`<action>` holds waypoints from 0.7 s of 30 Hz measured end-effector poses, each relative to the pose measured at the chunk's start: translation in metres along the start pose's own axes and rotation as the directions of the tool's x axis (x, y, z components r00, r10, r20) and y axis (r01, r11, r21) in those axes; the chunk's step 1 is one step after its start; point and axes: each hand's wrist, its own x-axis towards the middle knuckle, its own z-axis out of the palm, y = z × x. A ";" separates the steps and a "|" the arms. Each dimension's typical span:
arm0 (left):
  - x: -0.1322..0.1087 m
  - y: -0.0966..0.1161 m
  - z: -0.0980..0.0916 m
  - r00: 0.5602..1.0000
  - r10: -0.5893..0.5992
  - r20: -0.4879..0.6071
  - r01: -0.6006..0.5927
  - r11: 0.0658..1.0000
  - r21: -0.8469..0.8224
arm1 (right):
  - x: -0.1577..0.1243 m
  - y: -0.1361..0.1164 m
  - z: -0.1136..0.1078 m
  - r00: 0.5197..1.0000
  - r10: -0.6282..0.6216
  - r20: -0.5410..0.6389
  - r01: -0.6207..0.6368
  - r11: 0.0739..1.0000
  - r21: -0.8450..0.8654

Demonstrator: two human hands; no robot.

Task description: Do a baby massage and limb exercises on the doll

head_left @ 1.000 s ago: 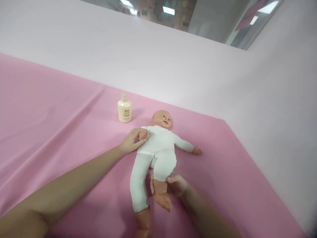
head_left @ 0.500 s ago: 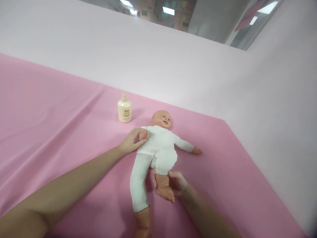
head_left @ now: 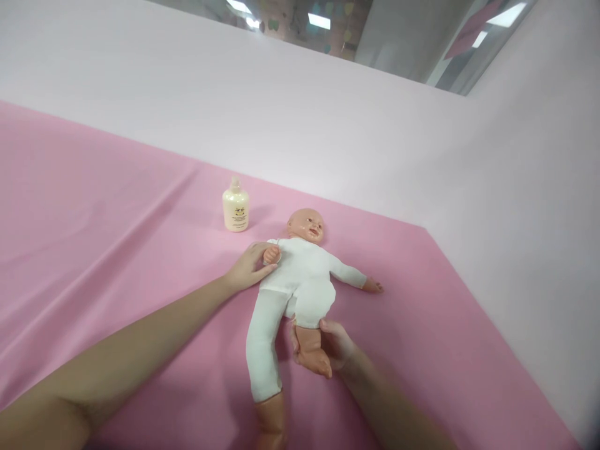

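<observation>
A baby doll (head_left: pixel 302 265) in a white bodysuit lies on its back on a pink cloth (head_left: pixel 164 262), head away from me. My left hand (head_left: pixel 247 269) is at the doll's side on the left, curled around its small fisted hand and forearm, the thumb against its torso. Part of my left fingers is hidden behind the doll's arm. Cupped around the doll's lower leg on the right is my right hand (head_left: pixel 336 345), with the thumb at the trouser cuff and fingertips showing on the inner side. That leg is bent at the knee; the other lies stretched toward me.
A cream-coloured bottle (head_left: pixel 235 209) with a printed label stands upright on the cloth, left of the doll's head. White walls (head_left: pixel 300 125) rise behind and to the right of the pink surface. A window (head_left: pixel 394 37) sits in the far wall.
The doll's bent leg and foot have risen very slightly, with my right hand around them. My left hand and the bottle have stayed in place.
</observation>
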 end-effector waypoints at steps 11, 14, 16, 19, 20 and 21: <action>0.001 -0.003 0.001 1.000 0.018 -0.005 -0.018 1.000 0.000 | 0.000 0.003 -0.004 0.997 0.011 0.082 -0.009 1.000 -0.025; 0.000 -0.004 0.002 1.000 0.028 -0.006 -0.028 1.000 0.001 | 0.000 0.002 -0.004 0.996 0.030 0.082 -0.027 0.999 -0.038; 0.000 -0.005 0.002 1.000 0.027 -0.004 -0.027 1.000 0.004 | 0.000 0.003 -0.004 0.996 0.043 0.078 -0.040 0.999 -0.037; 0.000 -0.005 0.002 1.000 0.026 -0.003 -0.026 1.000 0.004 | 0.000 0.003 -0.004 0.996 0.041 0.076 -0.039 0.999 -0.035; 0.000 -0.005 0.002 1.000 0.028 -0.003 -0.028 1.000 0.004 | 0.000 0.003 -0.004 0.997 0.032 0.077 -0.029 0.999 -0.039; 0.000 -0.005 0.002 1.000 0.029 -0.005 -0.029 1.000 0.003 | 0.000 0.003 -0.004 0.997 0.026 0.077 -0.023 0.999 -0.048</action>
